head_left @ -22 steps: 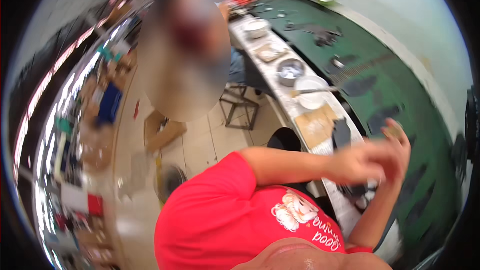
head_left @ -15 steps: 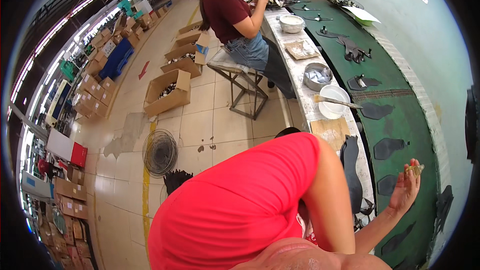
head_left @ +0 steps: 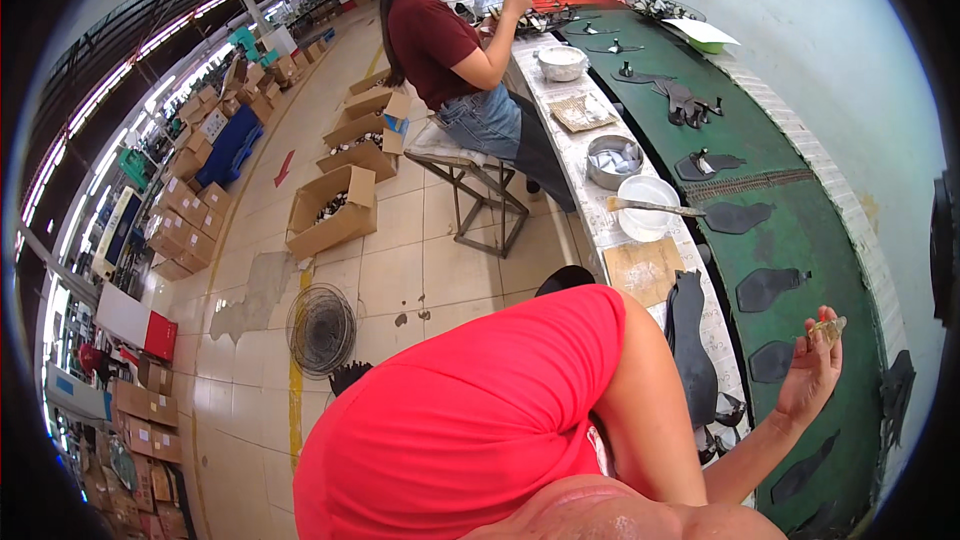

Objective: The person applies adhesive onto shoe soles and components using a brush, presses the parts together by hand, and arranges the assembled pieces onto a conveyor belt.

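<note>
My right hand (head_left: 804, 390) is raised above the green belt (head_left: 800, 240) at the lower right. Its fingers pinch a small yellowish, translucent lump (head_left: 829, 328) that I cannot identify. Near it on the belt lie flat black sole-shaped pieces, among them one beside my fingers (head_left: 771, 361) and another farther up (head_left: 770, 290). My left arm (head_left: 655, 410), in a red sleeve, bends across the lower middle. That arm's hand is hidden. Between the arm and the belt, several long black pieces (head_left: 692, 345) lie overlapped on the narrow white bench.
Along the bench (head_left: 548, 88) stand a white dish (head_left: 650, 226) with a brush (head_left: 655, 207) across it, a metal bowl (head_left: 614, 161) and a white tub (head_left: 562, 64). A co-worker (head_left: 440, 60) sits beyond. Cardboard boxes (head_left: 335, 215) and a round floor fan (head_left: 321, 331) stand leftward.
The view has shifted slightly, so the bench and co-worker appear farther left and lower. My right hand still pinches the yellowish lump and has risen slightly in the picture.
</note>
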Motion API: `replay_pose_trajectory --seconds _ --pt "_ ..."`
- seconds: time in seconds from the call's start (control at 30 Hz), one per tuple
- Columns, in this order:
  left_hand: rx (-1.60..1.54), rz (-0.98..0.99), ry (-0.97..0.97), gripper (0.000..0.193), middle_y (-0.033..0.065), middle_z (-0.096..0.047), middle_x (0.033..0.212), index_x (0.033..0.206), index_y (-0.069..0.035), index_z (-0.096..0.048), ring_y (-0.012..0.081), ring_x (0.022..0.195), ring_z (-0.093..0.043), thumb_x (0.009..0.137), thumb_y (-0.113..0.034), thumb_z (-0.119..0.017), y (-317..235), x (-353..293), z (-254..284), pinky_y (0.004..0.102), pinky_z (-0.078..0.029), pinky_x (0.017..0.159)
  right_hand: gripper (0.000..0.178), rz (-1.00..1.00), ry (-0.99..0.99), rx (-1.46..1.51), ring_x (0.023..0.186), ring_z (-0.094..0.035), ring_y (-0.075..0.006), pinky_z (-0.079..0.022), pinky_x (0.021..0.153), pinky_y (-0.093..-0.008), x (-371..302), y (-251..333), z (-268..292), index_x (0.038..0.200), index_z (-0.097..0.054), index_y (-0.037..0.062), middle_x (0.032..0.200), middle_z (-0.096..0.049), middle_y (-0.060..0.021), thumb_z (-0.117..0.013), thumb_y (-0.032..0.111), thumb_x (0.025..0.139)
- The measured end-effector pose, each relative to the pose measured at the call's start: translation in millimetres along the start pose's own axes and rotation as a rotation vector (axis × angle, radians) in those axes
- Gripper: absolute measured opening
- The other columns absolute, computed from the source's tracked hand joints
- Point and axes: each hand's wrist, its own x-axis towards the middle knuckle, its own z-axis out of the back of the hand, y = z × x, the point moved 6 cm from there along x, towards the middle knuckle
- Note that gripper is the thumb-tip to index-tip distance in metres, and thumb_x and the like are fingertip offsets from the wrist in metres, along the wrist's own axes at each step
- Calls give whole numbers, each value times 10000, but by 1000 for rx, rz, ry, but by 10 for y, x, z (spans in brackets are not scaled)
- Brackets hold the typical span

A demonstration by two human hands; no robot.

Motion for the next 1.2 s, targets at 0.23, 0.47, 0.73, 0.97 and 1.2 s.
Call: replay_pose_trajectory --seconds 0.23,0.47,0.73,0.97,1.2 --pt "72 0 79 257 117 -657 1010 1049 41 -602 227 922 -620 861 -134 -600 -69 -131 -2 340 -478 787 411 -8 9 2 981 -597 -127 -505 750 -208 -59 -34 -175 1236 -547 -24 1224 -582 -87 -644 17 839" --pt "175 -20 30 258 119 -657 1017 1046 41 -603 237 927 -620 857 -134 -603 248 -148 99 345 -477 790 389 -66 8 -62 970 -596 -121 -510 754 -199 -55 -172 -162 1212 -564 -28 1222 -584 -86 -647 14 834" --pt "247 -88 46 259 122 -657 1025 1043 40 -604 248 933 -621 852 -134 -606 68 -355 91 350 -476 794 374 -68 -3 -44 958 -591 -134 -499 728 -200 -11 -255 -255 1198 -565 -38 1227 -572 -109 -638 1 833" --pt "271 -145 155 260 124 -656 1032 1041 40 -605 258 937 -622 847 -134 -609 -1478 -1058 390 355 -475 796 382 -203 62 -33 897 -597 -128 -484 720 -209 -164 -473 -588 1149 -581 -62 1145 -601 -109 -625 -14 773" --pt "1232 78 -914 337 96 -643 1063 1107 -30 -622 280 964 -605 771 -32 -646 -1668 -2108 1390 398 -467 859 317 -433 377 237 900 -623 -208 -511 771 -302 -456 -744 -1062 1002 -635 -34 1055 -634 -146 -667 40 696"
